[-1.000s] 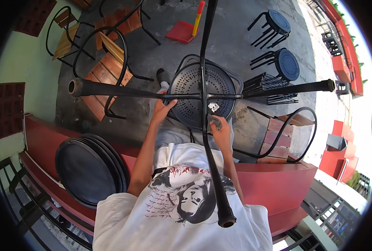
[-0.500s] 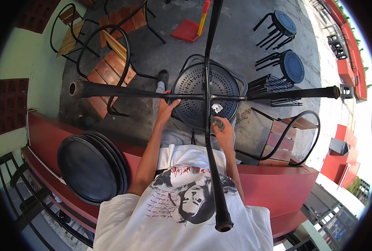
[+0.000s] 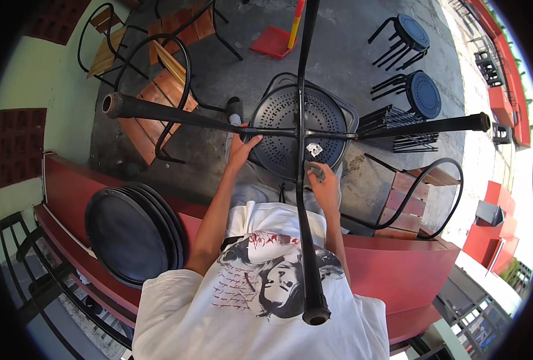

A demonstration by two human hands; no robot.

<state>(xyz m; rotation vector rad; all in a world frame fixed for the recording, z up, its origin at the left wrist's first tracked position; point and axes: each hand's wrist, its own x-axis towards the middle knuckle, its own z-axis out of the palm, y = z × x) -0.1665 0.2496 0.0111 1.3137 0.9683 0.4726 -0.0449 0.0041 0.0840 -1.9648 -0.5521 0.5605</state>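
Observation:
An upturned black stool (image 3: 278, 114) rests at my lap, its four-way legs pointing up and outward. Its round perforated seat lies beneath the crossed leg bars and carries a white torn scrap (image 3: 314, 149). My left hand (image 3: 243, 149) is closed round the seat's left edge by a leg, thumb on top. In my right hand (image 3: 323, 180) is a small grey rounded thing (image 3: 318, 173), pinched beside the near leg at the seat's near edge; its kind is not plain.
Wooden-slatted chairs (image 3: 152, 111) stand to the left, another chair (image 3: 401, 201) at right. Round stools (image 3: 423, 95) and a stack of black rods lie far right. A red dustpan (image 3: 271, 42) lies ahead. Black round discs (image 3: 125, 234) lean on the red bench (image 3: 392, 264).
The upturned stool has tilted slightly, its near leg end shifting up and left in view. My right hand has turned a little with the grey thing. My left hand keeps its hold.

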